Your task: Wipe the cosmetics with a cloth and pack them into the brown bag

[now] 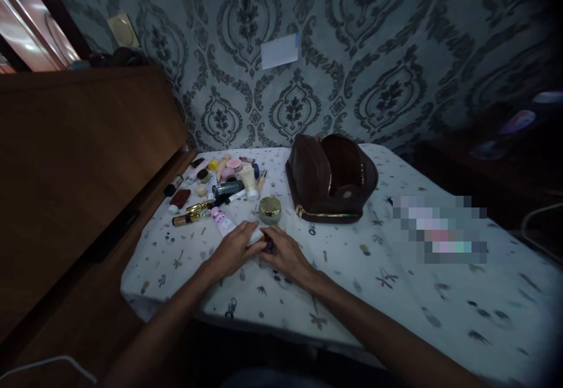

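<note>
Close together over the front half of the table, both my hands are closed. The fingers of my left hand wrap a small white container, partly hidden by them. At its right end shows an orange part, where the fingertips of my right hand press; a dark patch lies under those fingers. Just beyond the hands stands a round jar with a gold lid. A white and purple tube lies beside my left hand.
Several cosmetics, including a dark green tube and a cream tube, cluster at the back left. An unzipped brown bag stands right of them. A blurred-out item lies far right. A wooden panel borders the left.
</note>
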`<state>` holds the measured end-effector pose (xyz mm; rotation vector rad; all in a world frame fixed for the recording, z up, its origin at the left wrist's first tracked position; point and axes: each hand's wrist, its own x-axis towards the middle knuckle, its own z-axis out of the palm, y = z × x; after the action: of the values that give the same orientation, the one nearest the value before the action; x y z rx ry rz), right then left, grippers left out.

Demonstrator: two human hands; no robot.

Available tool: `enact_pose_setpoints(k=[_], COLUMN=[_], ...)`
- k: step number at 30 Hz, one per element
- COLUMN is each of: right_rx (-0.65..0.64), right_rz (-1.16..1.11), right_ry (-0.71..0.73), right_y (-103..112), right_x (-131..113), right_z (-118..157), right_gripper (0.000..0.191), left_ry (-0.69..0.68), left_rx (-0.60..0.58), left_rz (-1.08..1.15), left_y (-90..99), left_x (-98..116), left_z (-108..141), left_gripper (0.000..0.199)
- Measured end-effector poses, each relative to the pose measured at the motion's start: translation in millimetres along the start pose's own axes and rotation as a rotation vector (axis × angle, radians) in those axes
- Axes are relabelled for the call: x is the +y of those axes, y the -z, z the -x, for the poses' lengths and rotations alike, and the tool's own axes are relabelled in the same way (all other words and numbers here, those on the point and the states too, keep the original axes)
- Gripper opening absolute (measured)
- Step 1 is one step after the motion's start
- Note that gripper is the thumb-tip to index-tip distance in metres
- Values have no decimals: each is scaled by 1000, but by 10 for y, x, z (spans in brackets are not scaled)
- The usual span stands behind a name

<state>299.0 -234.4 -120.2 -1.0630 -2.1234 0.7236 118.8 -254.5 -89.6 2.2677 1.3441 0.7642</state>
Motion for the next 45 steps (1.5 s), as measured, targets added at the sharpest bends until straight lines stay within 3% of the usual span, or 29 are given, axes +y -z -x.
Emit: enact_pose_setpoints(k=[5,12,15,19,22,26,31,36,40,45], right_rx=[6,4,13,-4,-35,12,-59,-61,-75,-78], right_rz=[-37,-72,-100,-168,-227,-245,-347,-372,-293,-271], right_ry=[24,46,79,80,26,1,-41,13,46,-29], right_y=[13,25,-5,-27,-14,30,24,-31,43,142], right_x=[-13,25,143,255,233,138,125,232,175,12], right_z=[3,12,8,-25,-39,-32,-11,-6,-15,-12], right_gripper=[34,37,47,65,59,41,38,67,56,32], left_ry=[17,155,172,149,139,86,91,114,73,80], left_rx=[52,149,173,187,176,162,155,145,110,81], left_rz=[132,-132,-120,56,133,46,-14,-42,3,44], left_y=[-18,-138,-152,-62,10,0,-100,-154,-117,-58], left_x=[-87,-30,-67,-157,-183,-118,-13,-49,-94,-141], left_z=[67,216,217,175,177,253,278,185,172,213], left_gripper=[55,38,36,33,32,32,60,67,61,59])
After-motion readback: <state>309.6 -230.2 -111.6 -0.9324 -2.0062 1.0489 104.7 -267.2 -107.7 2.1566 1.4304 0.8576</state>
